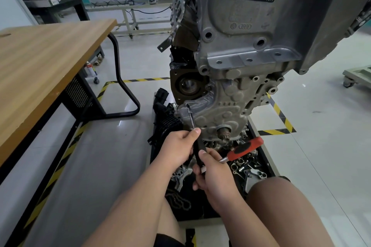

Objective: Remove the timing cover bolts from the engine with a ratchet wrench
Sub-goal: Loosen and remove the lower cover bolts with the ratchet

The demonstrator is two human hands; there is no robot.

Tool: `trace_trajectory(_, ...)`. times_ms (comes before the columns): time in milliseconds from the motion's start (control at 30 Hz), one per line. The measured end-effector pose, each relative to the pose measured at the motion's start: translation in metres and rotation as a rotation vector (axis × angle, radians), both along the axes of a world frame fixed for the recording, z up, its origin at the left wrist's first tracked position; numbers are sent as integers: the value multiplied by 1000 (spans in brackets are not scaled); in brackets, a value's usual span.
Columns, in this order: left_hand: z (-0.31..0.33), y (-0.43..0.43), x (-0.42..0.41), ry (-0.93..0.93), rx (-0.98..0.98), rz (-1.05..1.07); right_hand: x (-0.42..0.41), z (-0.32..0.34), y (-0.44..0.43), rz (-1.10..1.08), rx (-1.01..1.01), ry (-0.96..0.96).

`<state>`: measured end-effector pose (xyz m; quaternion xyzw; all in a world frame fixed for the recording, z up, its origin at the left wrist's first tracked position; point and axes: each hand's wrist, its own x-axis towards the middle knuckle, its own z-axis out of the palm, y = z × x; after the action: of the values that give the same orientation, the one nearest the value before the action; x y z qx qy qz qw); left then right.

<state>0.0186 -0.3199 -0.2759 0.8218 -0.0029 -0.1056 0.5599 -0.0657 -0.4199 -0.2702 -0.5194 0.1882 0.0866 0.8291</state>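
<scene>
Head view – A: where's the tool vs the grip?
B: both hands clamp the black-handled driver (201,145). left hand (176,147) wraps the handle top, thumb up toward the chrome shaft. right hand (213,174) curls round the butt end just below. tip sits on the timing cover (222,110) at its upper-left edge, low on the engine (251,46)
A: ratchet wrench?
B: ratchet wrench (247,147), red grip, sticks out up-right beside the right thumb, over the parts tray (270,168)
A: blind spots?
B: bolt under the tip too small to make out. wrench head hidden behind the right hand, can't tell if it's joined to the driver
</scene>
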Motion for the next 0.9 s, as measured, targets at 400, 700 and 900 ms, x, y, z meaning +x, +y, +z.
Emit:
trace_trajectory(400,10,-1,6,331,-432,347,-2,4,-12,-9,24,20)
trace_trajectory(700,25,22,-3,564,-819,415,-15,23,-56,170,-278,34)
trace_trajectory(900,26,26,-5,557,-778,371,10,45,-95,475,-435,-18)
